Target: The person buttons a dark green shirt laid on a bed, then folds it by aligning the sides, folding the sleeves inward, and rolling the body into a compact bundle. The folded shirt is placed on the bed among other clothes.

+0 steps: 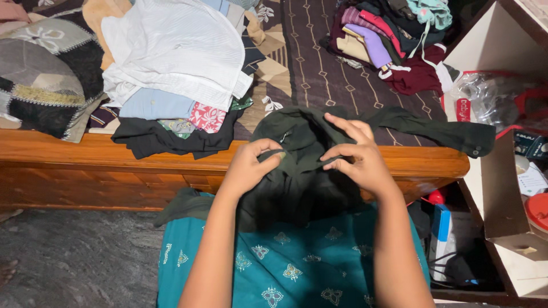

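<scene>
both hands pinch one dark green shirt (302,165) at the wooden bed edge (85,154). its body hangs toward the person's teal lap (285,268), collar end up, while one sleeve runs out rightward along the edge, cuff far right. left hand (248,168) and right hand (359,157) nip folds of cloth near the top, with most of the shirt lying below and between them.

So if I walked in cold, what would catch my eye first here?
Probably the two bare hands, left hand and right hand, gripping a dark green cloth shirt draped over the wooden bed edge at centre. Next, the untidy pile of folded clothes topped by a white ribbed garment on the bed, upper left, and a second colourful heap of clothes upper right.
</scene>
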